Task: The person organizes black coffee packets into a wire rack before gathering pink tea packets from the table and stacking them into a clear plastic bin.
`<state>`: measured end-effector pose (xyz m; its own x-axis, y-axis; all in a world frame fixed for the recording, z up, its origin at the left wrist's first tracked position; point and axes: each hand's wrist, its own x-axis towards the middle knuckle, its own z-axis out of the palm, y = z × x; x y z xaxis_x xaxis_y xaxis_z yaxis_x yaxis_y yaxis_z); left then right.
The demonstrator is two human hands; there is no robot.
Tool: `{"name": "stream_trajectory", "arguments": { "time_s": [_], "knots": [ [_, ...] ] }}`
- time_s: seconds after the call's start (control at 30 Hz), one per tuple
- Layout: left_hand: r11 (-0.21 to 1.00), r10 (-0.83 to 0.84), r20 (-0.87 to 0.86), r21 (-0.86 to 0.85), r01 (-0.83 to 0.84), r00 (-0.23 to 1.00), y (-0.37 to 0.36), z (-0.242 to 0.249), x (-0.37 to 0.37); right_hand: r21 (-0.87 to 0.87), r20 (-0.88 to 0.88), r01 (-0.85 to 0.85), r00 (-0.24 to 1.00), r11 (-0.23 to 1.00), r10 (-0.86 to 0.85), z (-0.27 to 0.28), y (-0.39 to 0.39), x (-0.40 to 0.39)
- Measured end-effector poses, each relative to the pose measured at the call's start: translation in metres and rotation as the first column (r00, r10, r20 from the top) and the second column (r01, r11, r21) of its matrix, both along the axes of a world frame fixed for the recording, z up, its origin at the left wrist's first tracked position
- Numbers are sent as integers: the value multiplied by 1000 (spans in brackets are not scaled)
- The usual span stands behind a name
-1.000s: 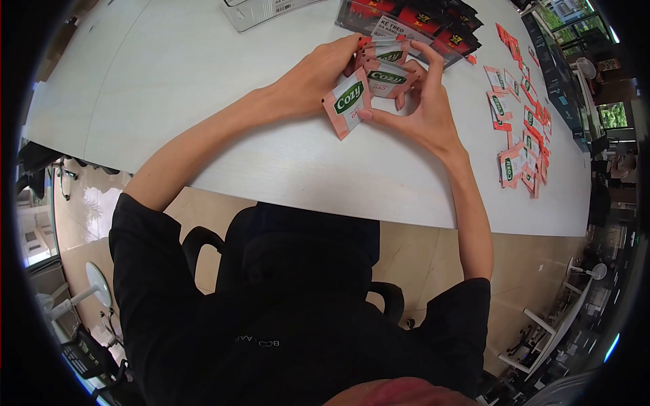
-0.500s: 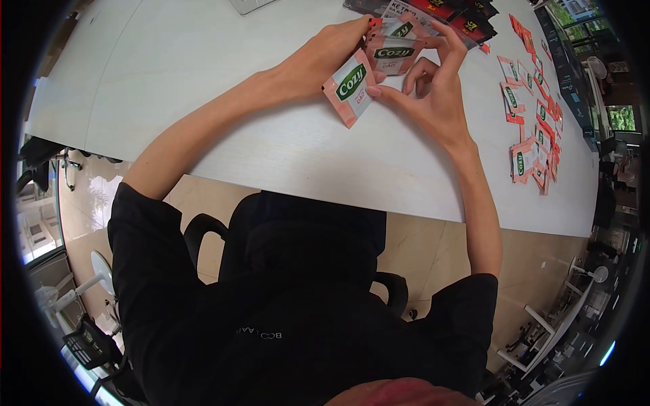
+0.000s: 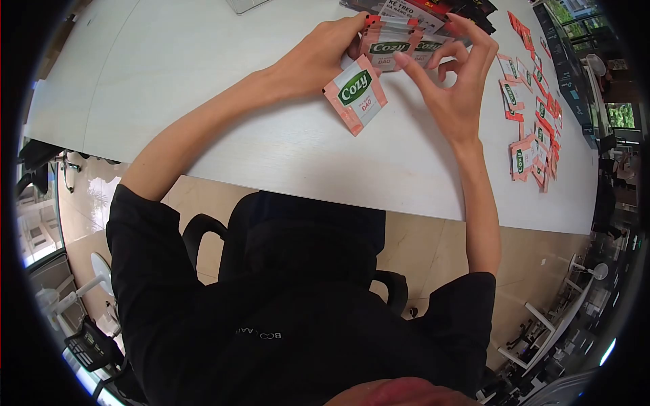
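Several pink and white Cozy sachets (image 3: 389, 49) stand bunched together near the table's far side. My left hand (image 3: 330, 55) is wrapped round their left end. In front of the bunch, one Cozy sachet (image 3: 356, 95) leans outward at a tilt, its lower corner toward me. My right hand (image 3: 450, 78) is at the bunch's right side, thumb tip against the front of a sachet and the other fingers curled apart. Whether the right fingers grip a sachet is unclear.
Behind the hands lie dark and red packets (image 3: 467, 17) and a printed package (image 3: 406, 12). Loose sachets (image 3: 521, 159) are scattered over the right part of the white table (image 3: 291, 155). A metallic object (image 3: 245, 5) sits at the far edge.
My right hand has shifted right and its thumb has left the leaning sachet for the bunch. Another sachet now shows at the bunch's right side.
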<state>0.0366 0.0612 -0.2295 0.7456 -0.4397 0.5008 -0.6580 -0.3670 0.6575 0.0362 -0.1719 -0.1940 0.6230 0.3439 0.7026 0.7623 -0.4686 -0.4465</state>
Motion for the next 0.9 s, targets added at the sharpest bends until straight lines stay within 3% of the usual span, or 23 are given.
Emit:
{"name": "stream_trajectory", "arguments": {
  "time_s": [0.17,0.2,0.27,0.37,0.43,0.5,0.67,0.7,0.77,0.9],
  "knots": [
    [999,4,-53,-37,-6,999,-1,-2,0,-112,-127,154,978,982,-167,2,-10,5],
    [999,18,-37,-31,-19,999,-2,-2,0,-113,-126,154,978,982,-168,3,-14,7],
    [1000,23,-43,7,-23,999,0,1,-1,-149,-307,46,948,988,-90,4,-18,11],
    [999,36,-28,36,-35,999,1,0,1,-64,-217,-75,974,995,60,1,-15,10],
    [999,45,-7,28,-45,999,0,-2,2,-60,-242,-110,966,992,93,7,-10,2],
    [995,-8,-68,-101,1,998,-1,-3,1,-56,-269,-143,955,988,123,8,-9,0],
    [997,2,-80,-74,-7,997,-1,-4,3,-95,-204,-200,963,975,178,4,-7,1],
    [998,4,-70,-68,-9,998,-1,-4,2,-95,-204,-201,963,975,178,6,-7,0],
    [998,-7,-117,-69,-1,993,-1,-1,1,-248,-161,-60,987,967,20,10,-6,-5],
    [999,8,-167,-40,-15,986,0,5,-2,-386,-189,-24,981,922,-53,1,-17,2]
  ]
}}
